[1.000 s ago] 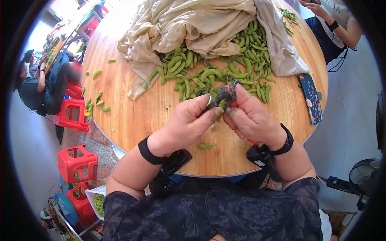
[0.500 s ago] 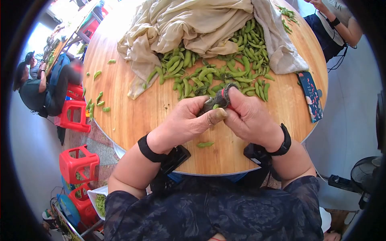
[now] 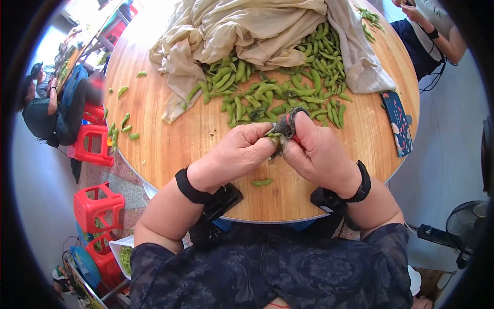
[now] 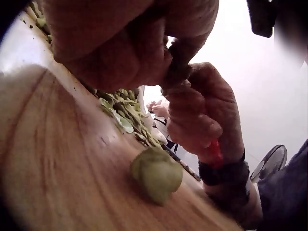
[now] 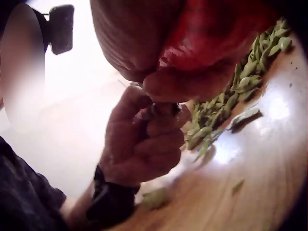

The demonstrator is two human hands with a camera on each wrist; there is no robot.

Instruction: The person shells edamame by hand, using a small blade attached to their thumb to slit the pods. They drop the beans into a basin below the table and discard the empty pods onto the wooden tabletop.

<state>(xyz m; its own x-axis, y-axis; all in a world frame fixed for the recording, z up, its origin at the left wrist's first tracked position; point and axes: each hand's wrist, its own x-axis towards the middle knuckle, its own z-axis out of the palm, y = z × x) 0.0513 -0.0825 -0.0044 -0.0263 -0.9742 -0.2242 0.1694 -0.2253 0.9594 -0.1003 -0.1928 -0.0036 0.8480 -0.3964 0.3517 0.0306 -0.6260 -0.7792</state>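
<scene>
Fingertips of the left hand (image 3: 241, 153) are pinching one end of a soybean pod (image 3: 274, 135), thumb and forefinger curled tight on it, just above the desk near its six o'clock edge. Meeting it from three o'clock, the right hand (image 3: 315, 150) is closing on the pod's other end while gripping a red-handled tool (image 5: 211, 33) against the palm. Its forefinger is wearing a grey cloth wrap (image 3: 287, 123). The tool's working end is hidden between the fingers, so I cannot tell whether it is touching the pod.

By my reading, the step in hand is trimming or opening this single pod, and it looks to be in mid-course. The next move is calling for a firm pinch from the left and a short, controlled squeeze from the right, clear of the left fingertips.

Both wrists are bending inward, knuckles up, with the forearms converging from five and seven o'clock. One loose pod (image 3: 262, 182) is lying on the round wooden desk (image 3: 164, 144) at six o'clock of the hands. The pod heap (image 3: 278, 95) is spreading at twelve o'clock, half under a beige cloth (image 3: 252, 31).
</scene>
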